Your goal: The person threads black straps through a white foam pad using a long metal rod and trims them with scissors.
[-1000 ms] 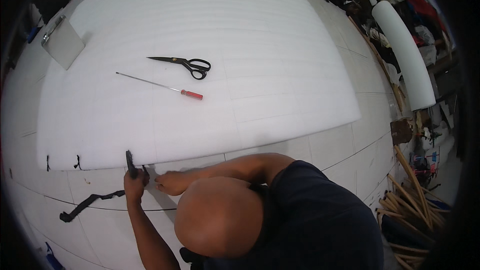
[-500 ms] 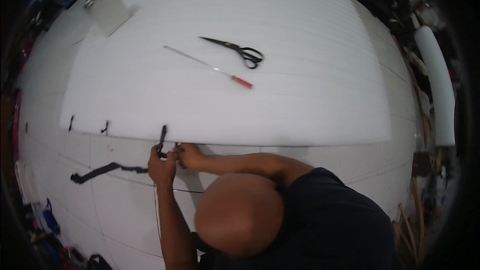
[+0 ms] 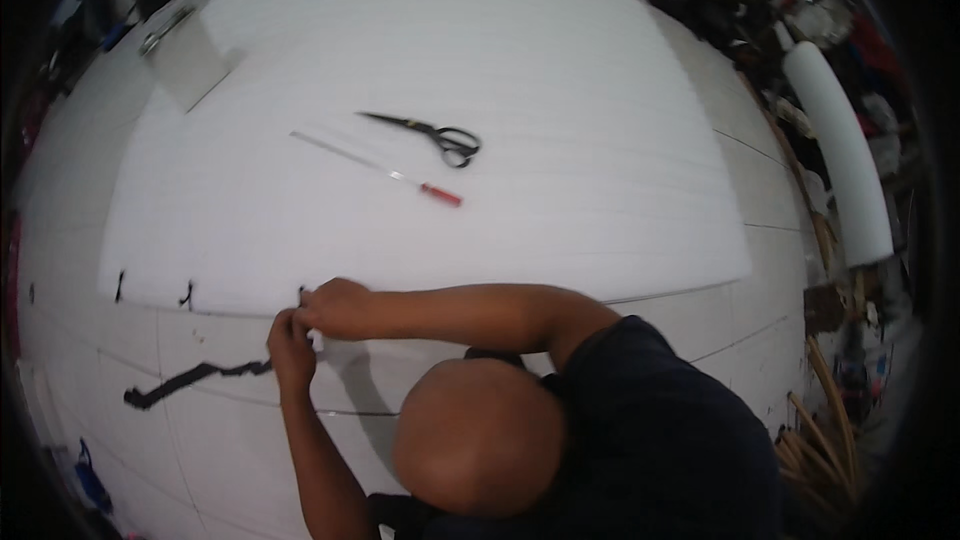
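At the near edge of a large white padded sheet (image 3: 560, 210), my two hands meet. My right hand (image 3: 337, 307) is closed at the edge, its fingers over a short black strap (image 3: 303, 292) of which only the tip shows. My left hand (image 3: 292, 345) is closed just below it, fingertips touching those of the right. What lies between the fingers is mostly hidden. A long black strip (image 3: 190, 380) lies on the floor and runs up to my left hand. Two small black ties (image 3: 187, 294) stand along the same edge farther left.
Black-handled scissors (image 3: 430, 132) and a long thin metal tool with a red handle (image 3: 440, 194) lie on the sheet. A pale box-like object (image 3: 190, 65) rests at its far left corner. A white roll (image 3: 845, 150) and curved wooden strips (image 3: 825, 430) lie at the right.
My right hand has moved left and up onto the sheet's edge, covering most of the upright black strap. My left hand has shifted slightly left and down. The view has shifted.
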Demonstrator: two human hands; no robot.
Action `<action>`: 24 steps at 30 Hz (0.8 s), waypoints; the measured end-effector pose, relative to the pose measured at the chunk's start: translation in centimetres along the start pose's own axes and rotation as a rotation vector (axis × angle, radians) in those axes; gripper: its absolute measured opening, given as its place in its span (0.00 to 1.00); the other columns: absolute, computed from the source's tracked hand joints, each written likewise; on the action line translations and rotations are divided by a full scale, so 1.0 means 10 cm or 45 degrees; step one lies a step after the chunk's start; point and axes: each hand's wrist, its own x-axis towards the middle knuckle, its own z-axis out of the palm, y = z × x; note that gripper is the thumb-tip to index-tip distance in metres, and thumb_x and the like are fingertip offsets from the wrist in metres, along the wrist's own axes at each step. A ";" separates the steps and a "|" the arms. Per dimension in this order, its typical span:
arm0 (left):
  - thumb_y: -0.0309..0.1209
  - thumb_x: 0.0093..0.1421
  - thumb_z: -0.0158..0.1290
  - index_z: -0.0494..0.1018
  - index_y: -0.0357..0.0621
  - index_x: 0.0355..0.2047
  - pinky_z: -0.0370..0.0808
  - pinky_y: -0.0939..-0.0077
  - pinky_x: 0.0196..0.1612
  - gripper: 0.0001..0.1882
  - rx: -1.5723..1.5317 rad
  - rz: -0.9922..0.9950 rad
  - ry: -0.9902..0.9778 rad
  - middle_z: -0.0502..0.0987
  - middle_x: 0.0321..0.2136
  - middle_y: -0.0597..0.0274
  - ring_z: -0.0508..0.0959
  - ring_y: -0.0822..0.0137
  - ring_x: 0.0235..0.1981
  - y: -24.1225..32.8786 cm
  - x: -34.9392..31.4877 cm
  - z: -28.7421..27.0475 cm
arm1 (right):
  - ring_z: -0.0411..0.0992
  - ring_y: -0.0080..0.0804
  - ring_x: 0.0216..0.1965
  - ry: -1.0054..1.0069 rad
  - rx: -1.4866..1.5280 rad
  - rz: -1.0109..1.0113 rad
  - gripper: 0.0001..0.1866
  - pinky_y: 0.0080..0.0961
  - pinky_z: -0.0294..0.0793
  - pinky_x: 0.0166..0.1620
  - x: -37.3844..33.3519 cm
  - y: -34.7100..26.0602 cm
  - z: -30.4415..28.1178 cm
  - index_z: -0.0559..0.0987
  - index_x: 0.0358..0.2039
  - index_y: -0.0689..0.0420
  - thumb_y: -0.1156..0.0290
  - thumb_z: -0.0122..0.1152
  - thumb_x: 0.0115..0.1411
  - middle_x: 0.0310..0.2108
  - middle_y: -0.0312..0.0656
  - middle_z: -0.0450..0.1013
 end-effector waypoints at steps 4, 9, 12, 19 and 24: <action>0.33 0.67 0.46 0.75 0.30 0.39 0.74 0.64 0.36 0.15 0.338 -0.016 0.049 0.79 0.29 0.47 0.79 0.57 0.30 0.17 -0.09 0.09 | 0.76 0.46 0.32 0.272 0.035 -0.093 0.06 0.41 0.77 0.33 -0.18 0.14 0.07 0.75 0.36 0.57 0.73 0.53 0.58 0.35 0.45 0.73; 0.29 0.66 0.48 0.75 0.30 0.41 0.74 0.63 0.40 0.13 0.155 0.258 0.125 0.79 0.32 0.45 0.80 0.55 0.36 -0.02 -0.13 0.08 | 0.75 0.41 0.33 0.363 0.044 -0.186 0.06 0.38 0.77 0.32 -0.19 0.16 0.06 0.72 0.37 0.57 0.74 0.54 0.57 0.36 0.43 0.69; 0.30 0.64 0.53 0.75 0.30 0.38 0.73 0.64 0.37 0.12 0.245 0.312 0.138 0.77 0.30 0.47 0.78 0.57 0.31 -0.12 -0.04 0.09 | 0.75 0.40 0.36 0.392 0.006 -0.244 0.06 0.37 0.77 0.33 -0.11 0.16 0.06 0.72 0.37 0.56 0.73 0.54 0.58 0.37 0.43 0.70; 0.33 0.63 0.55 0.76 0.33 0.35 0.70 0.63 0.34 0.12 0.341 0.427 0.281 0.75 0.27 0.50 0.73 0.55 0.27 -0.40 0.12 0.32 | 0.75 0.46 0.41 0.178 0.245 -0.010 0.07 0.45 0.75 0.38 0.02 0.35 0.16 0.73 0.38 0.53 0.66 0.51 0.62 0.39 0.46 0.75; 0.32 0.64 0.52 0.76 0.33 0.35 0.72 0.61 0.36 0.11 0.429 0.419 0.361 0.78 0.30 0.46 0.78 0.48 0.30 -0.38 0.09 0.43 | 0.75 0.56 0.37 0.175 0.399 0.246 0.12 0.49 0.72 0.43 0.33 0.49 0.24 0.73 0.36 0.57 0.62 0.49 0.65 0.33 0.55 0.76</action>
